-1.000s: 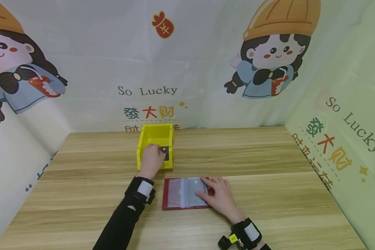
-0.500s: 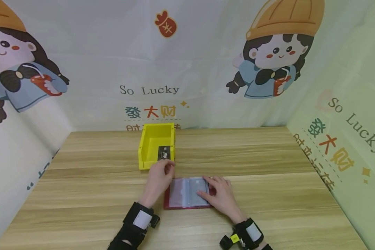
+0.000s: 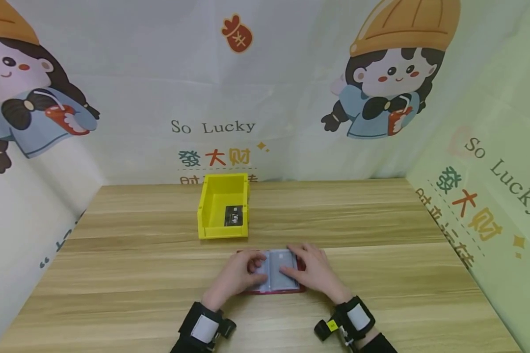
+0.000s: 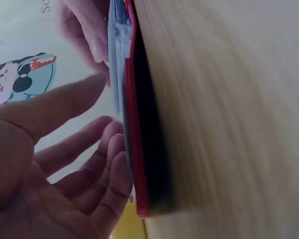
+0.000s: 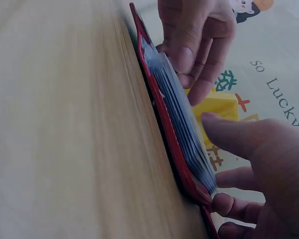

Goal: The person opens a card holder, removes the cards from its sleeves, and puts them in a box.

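Note:
A red card holder (image 3: 299, 289) lies spread on the table, its clear plastic sleeves (image 3: 283, 269) showing. Over its left page is my left hand (image 3: 235, 275), thumb and fingers apart with nothing visible between them. In the left wrist view, its fingertips (image 4: 120, 172) touch or nearly touch the sleeves. My right hand (image 3: 315, 269) rests at the holder's right edge, thumb extended over the right page. Several of its fingers (image 5: 223, 201) lie along the edge of the stacked sleeves in the right wrist view. A black card (image 3: 233, 215) marked "Vip" lies in the yellow bin (image 3: 214, 232).
The yellow bin stands behind the holder, near the back of the wooden table (image 3: 357, 215). A printed cloth backdrop (image 3: 287, 98) rises behind and along both sides. Both wrists carry black straps with small cameras (image 3: 322, 330).
My left hand has come out of the yellow bin and moved down and right onto the left page. The black card stays in the bin. My right hand has barely moved.

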`<state>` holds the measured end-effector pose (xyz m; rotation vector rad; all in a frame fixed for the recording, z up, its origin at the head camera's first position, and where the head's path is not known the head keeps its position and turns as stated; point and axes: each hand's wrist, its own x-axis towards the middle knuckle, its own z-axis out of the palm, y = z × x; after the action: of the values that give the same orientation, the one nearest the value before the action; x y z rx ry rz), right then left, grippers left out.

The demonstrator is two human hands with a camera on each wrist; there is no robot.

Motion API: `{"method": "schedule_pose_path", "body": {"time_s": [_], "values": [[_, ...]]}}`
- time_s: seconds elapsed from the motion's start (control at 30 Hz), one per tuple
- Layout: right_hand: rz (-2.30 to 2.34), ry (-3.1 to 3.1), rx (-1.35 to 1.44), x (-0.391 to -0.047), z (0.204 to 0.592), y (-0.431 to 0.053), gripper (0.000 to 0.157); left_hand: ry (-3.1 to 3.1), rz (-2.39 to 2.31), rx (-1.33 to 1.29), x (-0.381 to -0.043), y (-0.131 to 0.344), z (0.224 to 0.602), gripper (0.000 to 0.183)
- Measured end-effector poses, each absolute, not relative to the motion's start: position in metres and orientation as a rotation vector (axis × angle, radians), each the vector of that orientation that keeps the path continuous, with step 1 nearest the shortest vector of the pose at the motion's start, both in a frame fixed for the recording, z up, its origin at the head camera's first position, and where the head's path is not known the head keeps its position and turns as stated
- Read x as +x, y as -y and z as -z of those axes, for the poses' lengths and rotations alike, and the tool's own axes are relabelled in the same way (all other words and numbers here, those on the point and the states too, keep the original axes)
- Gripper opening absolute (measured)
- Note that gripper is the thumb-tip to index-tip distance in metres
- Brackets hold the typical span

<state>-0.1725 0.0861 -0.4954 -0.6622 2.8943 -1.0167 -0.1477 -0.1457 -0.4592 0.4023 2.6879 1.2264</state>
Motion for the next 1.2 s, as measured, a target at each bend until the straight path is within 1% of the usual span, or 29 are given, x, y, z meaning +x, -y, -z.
{"method": "schedule_pose_path", "body": {"time_s": [0.13, 0.33, 0.47, 0.97, 1.1, 1.2], "values": [[0.976, -2.883, -0.722, -0.180, 0.490, -0.086, 0.055, -2.651, -1.223, 0.406, -0.148, 0.146, 0.461, 0.044], [0.948, -2.859, -0.852, -0.189, 0.487, -0.089, 0.049, -2.643, -1.267, 0.394, -0.147, 0.146, 0.465, 0.044], [0.945, -2.843, -0.881, -0.193, 0.487, -0.090, 0.045, -2.628, -1.301, 0.395, -0.147, 0.147, 0.467, 0.044], [1.070, -2.794, -0.764, -0.200, 0.482, -0.089, 0.036, -2.610, -1.323, 0.394, -0.149, 0.147, 0.470, 0.044], [1.089, -2.842, -0.790, -0.199, 0.484, -0.087, 0.032, -2.612, -1.331, 0.385, -0.150, 0.148, 0.471, 0.044], [1.151, -2.860, -0.783, -0.199, 0.485, -0.086, 0.025, -2.614, -1.333, 0.381, -0.150, 0.149, 0.471, 0.044]]}}
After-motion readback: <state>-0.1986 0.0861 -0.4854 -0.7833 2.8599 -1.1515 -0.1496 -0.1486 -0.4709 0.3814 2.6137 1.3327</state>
